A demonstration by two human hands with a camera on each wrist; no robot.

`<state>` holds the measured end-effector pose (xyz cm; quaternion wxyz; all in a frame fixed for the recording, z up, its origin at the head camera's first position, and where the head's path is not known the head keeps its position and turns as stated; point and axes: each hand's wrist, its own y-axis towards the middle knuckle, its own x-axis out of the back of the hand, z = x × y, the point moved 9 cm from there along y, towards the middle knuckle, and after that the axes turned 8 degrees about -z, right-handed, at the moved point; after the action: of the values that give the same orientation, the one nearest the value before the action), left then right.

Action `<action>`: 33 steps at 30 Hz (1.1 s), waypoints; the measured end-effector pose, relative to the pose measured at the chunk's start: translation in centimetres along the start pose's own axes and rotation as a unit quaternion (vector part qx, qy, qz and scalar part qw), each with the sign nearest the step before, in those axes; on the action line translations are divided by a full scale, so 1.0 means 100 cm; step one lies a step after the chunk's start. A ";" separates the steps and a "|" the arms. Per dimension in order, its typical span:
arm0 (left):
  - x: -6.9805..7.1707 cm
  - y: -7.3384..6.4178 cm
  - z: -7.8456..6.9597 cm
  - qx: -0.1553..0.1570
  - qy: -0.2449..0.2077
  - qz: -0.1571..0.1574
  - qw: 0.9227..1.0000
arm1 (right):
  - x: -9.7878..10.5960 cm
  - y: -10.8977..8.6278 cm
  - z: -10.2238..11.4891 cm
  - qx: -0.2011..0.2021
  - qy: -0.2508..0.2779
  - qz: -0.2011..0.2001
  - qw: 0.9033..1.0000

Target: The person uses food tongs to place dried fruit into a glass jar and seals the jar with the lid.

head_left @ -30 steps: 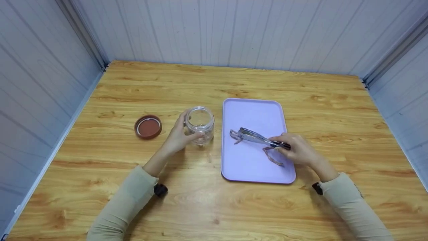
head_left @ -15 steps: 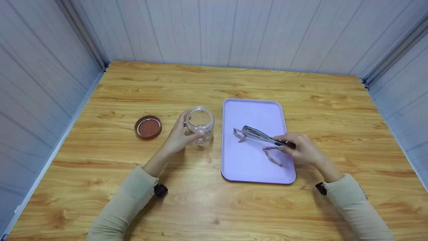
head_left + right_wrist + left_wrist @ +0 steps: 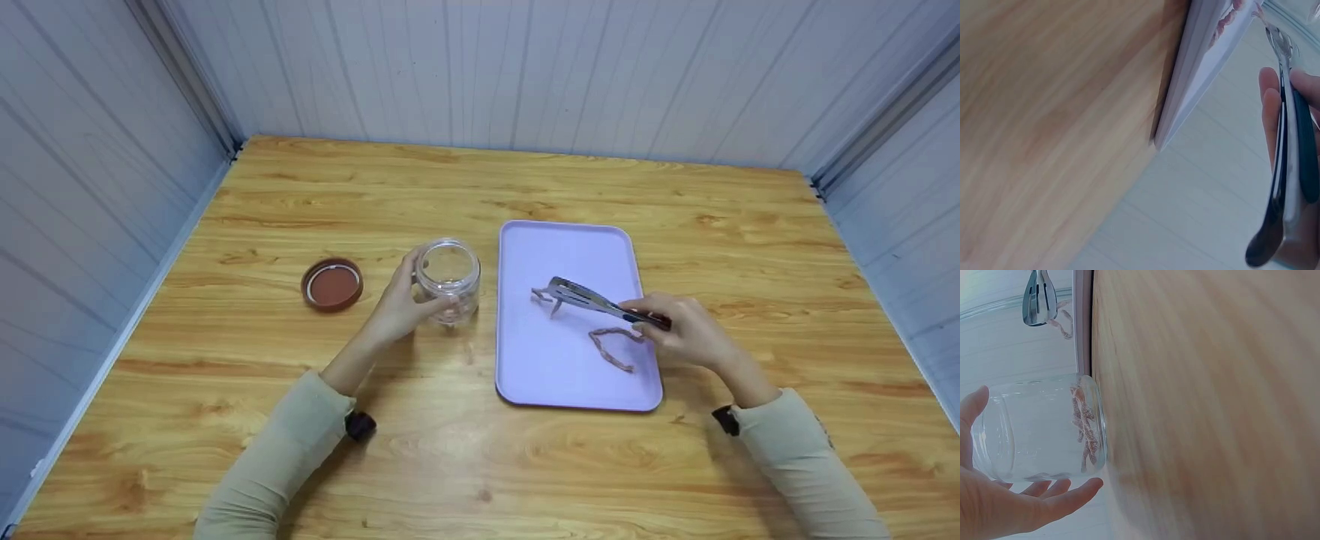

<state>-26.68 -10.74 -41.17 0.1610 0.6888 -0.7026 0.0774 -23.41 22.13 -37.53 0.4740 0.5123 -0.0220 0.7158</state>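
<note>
Fingers of the left hand curled round the clear jar, upright beside the tray; those of the right hand gripped the tongs, which pinched one brown strip over the tray. A steady squeeze looked wise, since its ends poked out loose. Another strip lay nearby. The tongs hid the pinched part; whether it touched the tray was unclear.

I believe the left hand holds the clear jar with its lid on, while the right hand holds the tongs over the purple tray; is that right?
Not quite: the head view shows the lid lying on the table, left of the open jar; the rest of your statement stands.
</note>
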 end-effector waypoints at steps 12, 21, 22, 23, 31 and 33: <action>0.000 -0.001 0.000 0.004 -0.007 0.002 1.000 | 0.024 0.011 0.012 0.037 -0.023 -0.026 0.999; 0.000 -0.001 0.000 0.002 -0.006 -0.001 1.000 | 0.037 0.021 0.020 0.038 -0.030 -0.028 0.998; 0.000 -0.001 0.000 0.001 -0.007 -0.001 1.000 | 0.038 0.023 0.021 0.039 -0.032 -0.029 0.998; 0.000 -0.001 0.000 0.002 -0.005 -0.002 1.000 | 0.039 0.024 0.022 0.040 -0.033 -0.028 0.998; 0.000 0.000 -0.001 -0.007 -0.010 -0.001 1.000 | 0.043 0.041 0.037 0.059 -0.034 -0.019 0.997; -0.001 0.000 -0.001 -0.008 -0.012 0.001 1.000 | 0.044 0.046 0.041 0.070 -0.033 -0.022 0.997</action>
<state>-26.63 -10.64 -41.10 0.1576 0.6878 -0.7058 0.0635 -23.82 20.39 -30.21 0.4514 0.5680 0.0241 0.6878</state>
